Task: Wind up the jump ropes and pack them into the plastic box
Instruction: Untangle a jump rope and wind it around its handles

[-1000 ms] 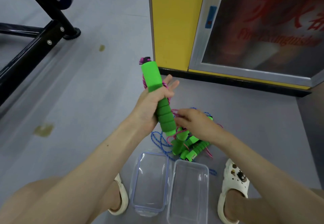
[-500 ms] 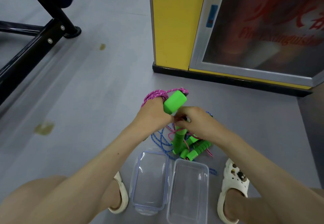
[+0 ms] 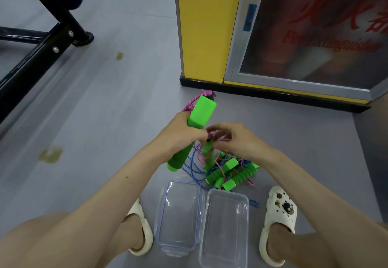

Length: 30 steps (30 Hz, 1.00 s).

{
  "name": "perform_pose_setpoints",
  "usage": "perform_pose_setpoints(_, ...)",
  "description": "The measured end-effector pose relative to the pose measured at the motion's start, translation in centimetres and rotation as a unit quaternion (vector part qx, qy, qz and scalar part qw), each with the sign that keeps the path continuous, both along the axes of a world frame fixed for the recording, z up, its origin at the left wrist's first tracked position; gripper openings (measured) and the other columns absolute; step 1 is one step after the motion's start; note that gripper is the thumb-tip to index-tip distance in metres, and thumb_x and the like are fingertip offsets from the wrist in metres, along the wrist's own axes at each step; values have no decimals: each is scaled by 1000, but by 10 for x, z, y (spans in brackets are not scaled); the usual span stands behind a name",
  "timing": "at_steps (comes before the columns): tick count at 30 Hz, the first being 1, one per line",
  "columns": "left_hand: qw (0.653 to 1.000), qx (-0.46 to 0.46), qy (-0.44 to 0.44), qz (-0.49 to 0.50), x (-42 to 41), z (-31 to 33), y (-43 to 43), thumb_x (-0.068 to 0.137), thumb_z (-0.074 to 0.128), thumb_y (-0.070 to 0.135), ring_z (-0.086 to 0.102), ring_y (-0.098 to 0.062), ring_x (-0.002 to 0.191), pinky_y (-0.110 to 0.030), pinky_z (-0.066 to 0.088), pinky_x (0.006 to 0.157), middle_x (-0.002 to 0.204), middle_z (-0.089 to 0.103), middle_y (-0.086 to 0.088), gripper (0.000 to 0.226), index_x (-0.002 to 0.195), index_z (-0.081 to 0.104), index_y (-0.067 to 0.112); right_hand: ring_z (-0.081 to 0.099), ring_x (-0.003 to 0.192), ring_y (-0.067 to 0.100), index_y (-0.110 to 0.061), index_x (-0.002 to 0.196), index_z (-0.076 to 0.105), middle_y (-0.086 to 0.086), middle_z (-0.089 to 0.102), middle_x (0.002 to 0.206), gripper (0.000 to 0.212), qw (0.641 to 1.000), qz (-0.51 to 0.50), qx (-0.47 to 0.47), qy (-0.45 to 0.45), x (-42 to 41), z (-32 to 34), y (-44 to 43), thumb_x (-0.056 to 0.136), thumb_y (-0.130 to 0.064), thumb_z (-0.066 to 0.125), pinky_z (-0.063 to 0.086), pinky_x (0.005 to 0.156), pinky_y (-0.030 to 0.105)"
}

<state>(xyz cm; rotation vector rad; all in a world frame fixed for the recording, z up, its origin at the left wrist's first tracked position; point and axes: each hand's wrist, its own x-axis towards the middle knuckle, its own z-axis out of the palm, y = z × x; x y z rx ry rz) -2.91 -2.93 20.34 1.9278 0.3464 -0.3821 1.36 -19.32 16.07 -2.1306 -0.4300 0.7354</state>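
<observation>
The step in hand is judged to be the winding of the first rope: the left hand (image 3: 184, 135) is closing firmly around a green foam handle (image 3: 197, 118), holding it tilted with its upper end pointing away from the person, while the pink cord (image 3: 190, 105) is looping over the back of that hand and up to the handle's top. The right hand (image 3: 235, 139) is pinching a strand of the pink cord between thumb and fingertips just beside the left hand; a second green handle (image 3: 207, 154) is hanging close below the two hands. The remaining jump ropes (image 3: 233, 171) are lying in a tangled pile on the grey floor (image 3: 109, 120), between the hands and the plastic box (image 3: 225, 225), which is standing open and empty between the person's feet with its lid (image 3: 178, 215) lying flat just to its left. None of the ropes is in the box yet, so the task appears to be at an early stage. The next move is likely to call for drawing the loose pink cord free of the blue cord (image 3: 194, 169) in the pile, then wrapping it in tight, even turns so the bundle fits the box. The handles are soft, ribbed foam cylinders; the cords are thin, braided and limp; the box and lid are clear, rigid, glossy plastic with rounded corners.
</observation>
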Motion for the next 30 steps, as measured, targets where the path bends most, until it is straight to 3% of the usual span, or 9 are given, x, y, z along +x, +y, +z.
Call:
perform_pose_setpoints(3, 999, -30, -19, 7, 1, 0, 0, 54, 67, 17, 55, -20, 79, -36, 41, 73, 114, 60, -26, 34, 79, 60, -4, 60, 74, 10, -21, 109, 67, 1, 66, 86, 25, 999, -14, -3, -30, 0, -1, 3, 86, -13, 66, 48, 71, 25)
perform_pose_setpoints(7, 997, -60, -25, 52, 2, 0, 4, 51, 68, 17, 56, -21, 82, -35, 43, 76, 112, 64, -16, 23, 72, 62, 11, 56, 59, 11, -9, 105, 69, 1, 61, 71, 17, 994, -35, -97, -34, 5, -5, -2, 90, -10, 61, 45, 60, 24)
perform_pose_setpoints(12, 977, -157, -69, 124, 4, 6, 12, 51, 64, 10, 55, -13, 82, -30, 41, 76, 113, 66, 2, 8, 55, 59, 13, 57, 110, 28, -17, 124, 60, 12, 59, 124, 40, 961, -84, -257, -56, 5, -14, -16, 84, -12, 62, 48, 88, 35)
perform_pose_setpoints(15, 976, -170, -75, 116, 4, 10, 12, 52, 64, 10, 56, -12, 83, -29, 41, 75, 115, 66, 4, 7, 52, 58, 13, 34, 133, 27, -24, 146, 29, 9, 35, 145, 72, 975, -49, -195, -94, 4, -7, -10, 85, -26, 66, 31, 109, 40)
perform_pose_setpoints(18, 973, -198, -63, 101, 3, 8, 7, 54, 62, 8, 58, -12, 74, -25, 45, 69, 107, 68, -4, 9, 62, 61, 11, 29, 137, 13, -30, 147, 24, -3, 32, 149, 80, 999, -43, 12, -32, -3, 9, 3, 82, -20, 70, 27, 107, 28)
perform_pose_setpoints(21, 959, -264, -51, 90, 1, 5, 3, 57, 58, 3, 58, -15, 63, -18, 49, 63, 75, 61, -14, 37, 93, 67, 3, 39, 123, -5, -32, 139, 36, -16, 43, 134, 68, 994, -28, 95, -37, -10, 18, 10, 83, -10, 67, 31, 102, 15)
perform_pose_setpoints(23, 956, -281, -42, 74, -1, 6, 3, 59, 56, 2, 58, -16, 62, -17, 51, 65, 63, 59, -10, 50, 108, 64, 0, 50, 106, -2, -30, 125, 47, -15, 53, 117, 50, 995, -21, 87, -43, -10, 18, 12, 84, -11, 68, 41, 89, 10)
perform_pose_setpoints(25, 951, -297, -36, 76, -2, 7, 4, 60, 54, 2, 59, -14, 60, -18, 51, 66, 58, 59, -6, 51, 110, 63, 0, 56, 93, 9, -24, 110, 54, -8, 59, 104, 35, 997, -46, 53, -32, -8, 14, 13, 81, -24, 73, 44, 71, 17)
perform_pose_setpoints(30, 931, -328, -16, 161, -1, 4, 15, 58, 56, 5, 57, -15, 58, -23, 51, 68, 58, 59, -4, 49, 106, 64, 0, 58, 74, 16, -21, 100, 60, 1, 62, 91, 44, 993, -111, -40, 11, -3, 5, 2, 66, -38, 82, 48, 65, 34)
